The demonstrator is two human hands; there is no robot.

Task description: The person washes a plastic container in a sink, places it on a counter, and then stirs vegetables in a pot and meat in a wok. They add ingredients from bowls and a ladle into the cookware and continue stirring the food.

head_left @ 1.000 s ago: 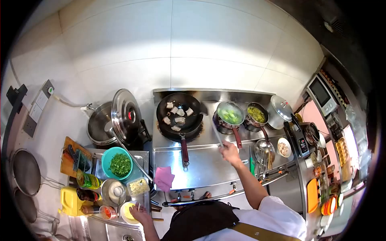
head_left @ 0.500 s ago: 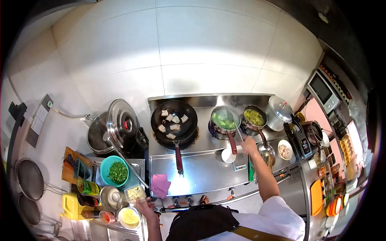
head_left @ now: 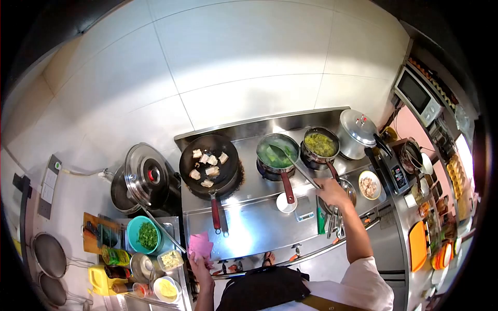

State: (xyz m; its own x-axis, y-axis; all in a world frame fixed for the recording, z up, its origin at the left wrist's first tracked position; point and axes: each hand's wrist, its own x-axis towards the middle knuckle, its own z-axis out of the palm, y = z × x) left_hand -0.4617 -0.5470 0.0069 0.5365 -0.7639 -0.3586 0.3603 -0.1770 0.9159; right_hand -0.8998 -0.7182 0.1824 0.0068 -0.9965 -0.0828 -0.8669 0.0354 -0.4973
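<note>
Gripping a ladle (head_left: 300, 170) dipped in the greens pan (head_left: 272, 155) at frame centre, the right hand (head_left: 332, 193) could lever hot water over the rim; whether the left hand (head_left: 200, 265), lower centre, grips anything is unclear.

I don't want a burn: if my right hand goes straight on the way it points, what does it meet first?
Probably the greens pot: the right hand points up-left along its ladle, whose bowl sits in that pot. Height is unclear.

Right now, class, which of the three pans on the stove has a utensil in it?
The middle saucepan of greens; the frying pan and the yellow-filled pan hold none.
</note>
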